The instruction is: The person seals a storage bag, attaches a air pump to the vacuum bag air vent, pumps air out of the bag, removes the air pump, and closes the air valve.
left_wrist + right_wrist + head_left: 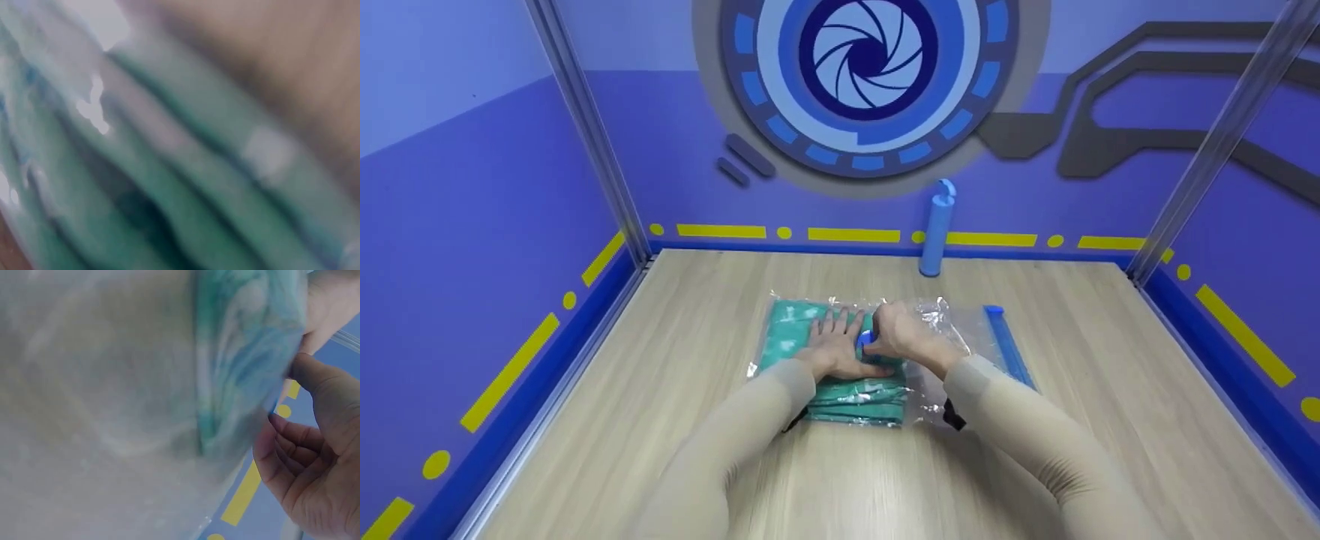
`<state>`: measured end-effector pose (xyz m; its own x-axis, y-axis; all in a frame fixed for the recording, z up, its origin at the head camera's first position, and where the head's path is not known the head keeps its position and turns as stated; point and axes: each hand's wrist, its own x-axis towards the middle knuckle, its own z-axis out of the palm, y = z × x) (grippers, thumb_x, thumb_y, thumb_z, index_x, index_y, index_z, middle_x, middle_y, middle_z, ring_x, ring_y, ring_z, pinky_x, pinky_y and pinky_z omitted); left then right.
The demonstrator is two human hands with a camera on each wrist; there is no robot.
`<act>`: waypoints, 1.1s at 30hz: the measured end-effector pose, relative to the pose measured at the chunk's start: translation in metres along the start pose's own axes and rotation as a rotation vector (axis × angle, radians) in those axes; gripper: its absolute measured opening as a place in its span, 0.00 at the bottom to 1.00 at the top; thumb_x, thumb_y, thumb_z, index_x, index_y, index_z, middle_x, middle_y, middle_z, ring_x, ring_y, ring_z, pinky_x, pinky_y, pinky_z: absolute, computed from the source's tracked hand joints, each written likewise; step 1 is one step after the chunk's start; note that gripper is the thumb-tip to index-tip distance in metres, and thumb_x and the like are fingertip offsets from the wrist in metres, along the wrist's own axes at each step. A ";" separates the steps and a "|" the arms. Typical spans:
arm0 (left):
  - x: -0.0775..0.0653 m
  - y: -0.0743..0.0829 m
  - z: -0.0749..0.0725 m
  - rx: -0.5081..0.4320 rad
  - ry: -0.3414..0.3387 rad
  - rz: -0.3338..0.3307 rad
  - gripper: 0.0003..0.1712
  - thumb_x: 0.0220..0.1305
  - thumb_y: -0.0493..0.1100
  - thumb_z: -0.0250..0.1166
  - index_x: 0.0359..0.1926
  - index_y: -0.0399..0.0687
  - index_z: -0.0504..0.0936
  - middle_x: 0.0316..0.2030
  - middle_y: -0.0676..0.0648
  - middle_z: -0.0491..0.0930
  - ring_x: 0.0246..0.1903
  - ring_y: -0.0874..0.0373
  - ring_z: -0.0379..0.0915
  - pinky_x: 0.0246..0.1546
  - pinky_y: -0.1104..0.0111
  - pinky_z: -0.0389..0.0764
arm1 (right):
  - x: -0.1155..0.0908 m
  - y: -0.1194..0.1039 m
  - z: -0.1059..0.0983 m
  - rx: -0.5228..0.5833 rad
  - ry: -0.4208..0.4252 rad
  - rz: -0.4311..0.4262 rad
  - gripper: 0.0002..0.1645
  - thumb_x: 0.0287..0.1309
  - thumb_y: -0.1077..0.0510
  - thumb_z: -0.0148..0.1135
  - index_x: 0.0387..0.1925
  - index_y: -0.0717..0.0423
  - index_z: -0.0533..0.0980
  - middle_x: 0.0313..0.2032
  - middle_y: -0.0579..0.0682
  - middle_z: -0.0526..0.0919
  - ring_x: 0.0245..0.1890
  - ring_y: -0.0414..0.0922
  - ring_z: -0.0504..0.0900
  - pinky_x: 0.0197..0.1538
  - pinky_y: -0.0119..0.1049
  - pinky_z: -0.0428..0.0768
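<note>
A clear plastic vacuum storage bag (pixel 930 390) lies flat with folded green cloth (pixel 791 326) inside its left part. My left hand (pixel 836 354) rests on the bag over the cloth, fingers spread. Beside it my right hand (pixel 906 335) pinches a round blue valve cap (pixel 865 340) on the bag between thumb and curled fingers. In the right wrist view the thumb and fingers of that right hand (pixel 320 467) meet at the edge of the bulging bag. The left wrist view is filled by blurred folds of green cloth (pixel 185 169) under shiny plastic.
A blue hand pump (pixel 936 232) stands upright at the table's back edge. The bag's blue zip strip (pixel 1009 345) runs along its right side. Purple panels with metal posts (pixel 592 142) enclose the wooden table (pixel 697 300) at the back and sides.
</note>
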<state>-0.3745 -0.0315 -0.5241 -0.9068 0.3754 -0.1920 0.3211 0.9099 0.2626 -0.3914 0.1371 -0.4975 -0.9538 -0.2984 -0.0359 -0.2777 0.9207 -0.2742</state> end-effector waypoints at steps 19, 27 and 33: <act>0.001 0.000 0.001 0.003 0.001 -0.005 0.77 0.60 0.91 0.62 0.94 0.58 0.40 0.94 0.42 0.39 0.93 0.36 0.32 0.93 0.38 0.39 | -0.007 0.004 -0.004 0.091 0.062 -0.103 0.35 0.57 0.48 0.83 0.60 0.64 0.86 0.49 0.60 0.93 0.46 0.52 0.88 0.53 0.51 0.92; 0.004 0.000 0.003 0.006 -0.005 -0.002 0.77 0.61 0.91 0.62 0.94 0.57 0.40 0.94 0.42 0.38 0.94 0.36 0.31 0.93 0.38 0.39 | -0.005 0.009 0.003 0.096 0.071 -0.082 0.17 0.58 0.50 0.83 0.36 0.60 0.89 0.31 0.52 0.92 0.29 0.42 0.84 0.36 0.38 0.88; 0.003 -0.001 0.002 0.000 -0.004 -0.011 0.77 0.61 0.90 0.62 0.94 0.57 0.40 0.94 0.42 0.38 0.93 0.36 0.30 0.93 0.38 0.39 | -0.002 0.012 0.004 0.051 0.066 -0.298 0.15 0.49 0.59 0.83 0.41 0.58 0.93 0.35 0.53 0.95 0.35 0.44 0.86 0.44 0.44 0.90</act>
<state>-0.3770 -0.0315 -0.5264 -0.9089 0.3664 -0.1990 0.3114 0.9139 0.2604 -0.3928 0.1478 -0.5044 -0.8371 -0.5348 0.1150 -0.5416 0.7808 -0.3116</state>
